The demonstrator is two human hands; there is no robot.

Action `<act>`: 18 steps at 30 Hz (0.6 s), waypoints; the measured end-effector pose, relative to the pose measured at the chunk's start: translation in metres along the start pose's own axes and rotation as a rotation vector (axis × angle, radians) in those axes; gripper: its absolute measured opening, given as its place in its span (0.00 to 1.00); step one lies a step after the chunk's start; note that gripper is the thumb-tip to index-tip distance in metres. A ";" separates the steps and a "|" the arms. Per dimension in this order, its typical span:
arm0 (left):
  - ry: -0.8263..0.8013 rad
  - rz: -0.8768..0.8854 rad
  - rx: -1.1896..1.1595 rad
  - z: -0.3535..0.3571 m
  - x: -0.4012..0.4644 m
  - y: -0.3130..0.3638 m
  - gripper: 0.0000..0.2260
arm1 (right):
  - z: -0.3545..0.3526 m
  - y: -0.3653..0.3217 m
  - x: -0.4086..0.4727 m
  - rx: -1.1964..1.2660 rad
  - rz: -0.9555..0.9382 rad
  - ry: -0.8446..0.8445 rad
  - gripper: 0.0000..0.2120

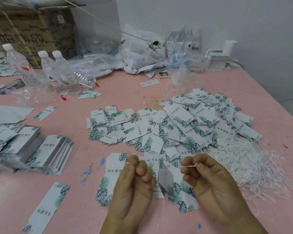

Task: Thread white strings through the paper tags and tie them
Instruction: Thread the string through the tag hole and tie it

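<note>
The right hand (208,176) pinches a thin white string (189,165) between thumb and curled forefinger, a short stiff end poking out to the right. The left hand (135,176) pinches the string's other end at its fingertips, fingers curled in. Between the two hands hangs a rectangular paper tag (166,181) — glossy card, seen almost edge-on, the string running through its top. Under the hands lie flat tags printed with green and grey leaves on the matte pink table (184,81). Beyond them spreads a loose heap of tags (189,125), and to its right a tangled bundle of white strings (243,159) — fine, wiry, frayed outward.
</note>
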State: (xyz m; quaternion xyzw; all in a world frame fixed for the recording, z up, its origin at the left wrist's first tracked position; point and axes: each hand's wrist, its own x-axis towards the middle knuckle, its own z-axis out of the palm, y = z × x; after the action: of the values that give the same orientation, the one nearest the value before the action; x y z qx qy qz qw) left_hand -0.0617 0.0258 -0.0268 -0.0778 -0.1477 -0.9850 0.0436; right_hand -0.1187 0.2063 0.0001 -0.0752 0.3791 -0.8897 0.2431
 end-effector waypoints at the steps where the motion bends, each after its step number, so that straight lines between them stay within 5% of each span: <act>1: -0.079 -0.008 -0.076 0.005 0.001 0.004 0.05 | 0.002 0.001 -0.001 0.018 0.052 -0.031 0.11; 6: -0.261 -0.057 -0.070 0.010 0.004 0.009 0.08 | 0.004 0.013 -0.001 0.008 0.133 -0.009 0.08; 8: -0.168 -0.060 0.307 0.007 0.005 0.002 0.04 | 0.001 0.016 0.002 -0.074 0.092 0.107 0.03; 10: -0.008 -0.039 0.865 -0.003 0.003 -0.010 0.02 | -0.004 0.014 0.003 -0.301 0.026 0.239 0.06; 12: 0.100 -0.006 1.183 -0.007 0.002 -0.024 0.03 | -0.008 0.013 0.003 -0.481 -0.023 0.293 0.08; 18: 0.185 0.041 1.222 -0.005 0.000 -0.036 0.03 | -0.003 0.013 -0.002 -0.672 -0.041 0.262 0.10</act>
State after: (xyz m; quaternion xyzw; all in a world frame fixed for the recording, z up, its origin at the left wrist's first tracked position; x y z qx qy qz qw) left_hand -0.0662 0.0584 -0.0421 0.0443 -0.6793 -0.7239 0.1119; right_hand -0.1130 0.2014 -0.0111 -0.0438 0.6768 -0.7222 0.1361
